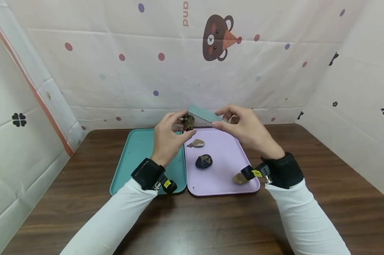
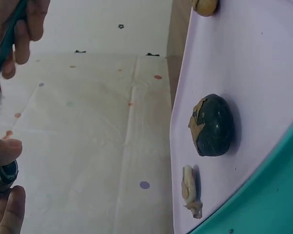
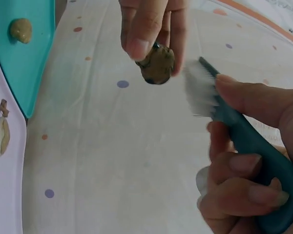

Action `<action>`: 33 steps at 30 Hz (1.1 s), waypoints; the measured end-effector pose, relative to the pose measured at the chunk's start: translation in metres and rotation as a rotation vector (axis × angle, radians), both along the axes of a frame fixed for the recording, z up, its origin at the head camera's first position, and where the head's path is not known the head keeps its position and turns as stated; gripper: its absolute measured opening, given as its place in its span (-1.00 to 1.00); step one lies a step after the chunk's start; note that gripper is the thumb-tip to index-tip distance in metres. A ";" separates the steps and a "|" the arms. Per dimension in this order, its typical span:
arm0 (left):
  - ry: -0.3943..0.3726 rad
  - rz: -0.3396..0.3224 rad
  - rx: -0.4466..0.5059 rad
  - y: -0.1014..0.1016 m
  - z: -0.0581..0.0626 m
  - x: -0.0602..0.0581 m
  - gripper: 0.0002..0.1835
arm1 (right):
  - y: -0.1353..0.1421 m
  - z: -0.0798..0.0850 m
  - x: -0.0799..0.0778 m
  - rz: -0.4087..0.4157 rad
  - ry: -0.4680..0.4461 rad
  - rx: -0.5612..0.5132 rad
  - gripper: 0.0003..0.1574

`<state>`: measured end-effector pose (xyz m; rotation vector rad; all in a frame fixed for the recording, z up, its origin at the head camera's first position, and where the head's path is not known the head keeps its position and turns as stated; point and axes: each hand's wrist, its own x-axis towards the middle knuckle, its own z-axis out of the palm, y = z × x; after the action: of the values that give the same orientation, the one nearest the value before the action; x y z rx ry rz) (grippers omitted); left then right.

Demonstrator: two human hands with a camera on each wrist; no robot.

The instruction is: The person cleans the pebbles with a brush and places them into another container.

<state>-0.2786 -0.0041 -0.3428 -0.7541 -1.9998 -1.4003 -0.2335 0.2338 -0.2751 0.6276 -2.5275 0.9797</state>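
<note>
Two white sleeves [image 1: 109,219] are reaching in over a brown wooden table [image 1: 192,223], each ending in a black wristband [image 1: 284,171] that is carrying a small camera. Beyond the wrists, a lilac tray [image 1: 224,156] is lying on the right and a teal tray [image 1: 136,163] is lying just beside it on the left. In the lilac tray, a tan stone [image 1: 240,179] is resting near the front right corner, partly hidden by the right wrist's camera; a dark stone [image 1: 204,161] bearing a patch of dried mud is sitting behind it and to the left; a small pale stone [image 1: 198,143], with a brown lump at one end, is lying farther back. In the right wrist view, a yellowish stone [image 3: 20,30] is resting in the teal tray. Above the far part of the trays, the left hand [image 1: 169,136] is pinching a muddy stone [image 1: 188,121] between thumb and fingers. The right hand [image 1: 243,125] is gripping a teal brush [image 1: 204,114], its fingers closing round the handle. White bristles [image 3: 199,90], showing blurred, are facing the muddy stone just beside it. Behind everything, a pale cloth [image 1: 115,81] is hanging, printed with dots and a bear's head [image 1: 209,39].
</note>
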 end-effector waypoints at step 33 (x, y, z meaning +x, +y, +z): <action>0.012 -0.027 0.038 0.000 0.003 0.000 -0.36 | -0.001 0.001 0.001 0.064 0.075 0.014 -0.52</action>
<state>-0.2783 -0.0042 -0.3397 -0.7731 -1.9551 -1.4423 -0.2324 0.2329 -0.2744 0.7394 -2.4648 0.9426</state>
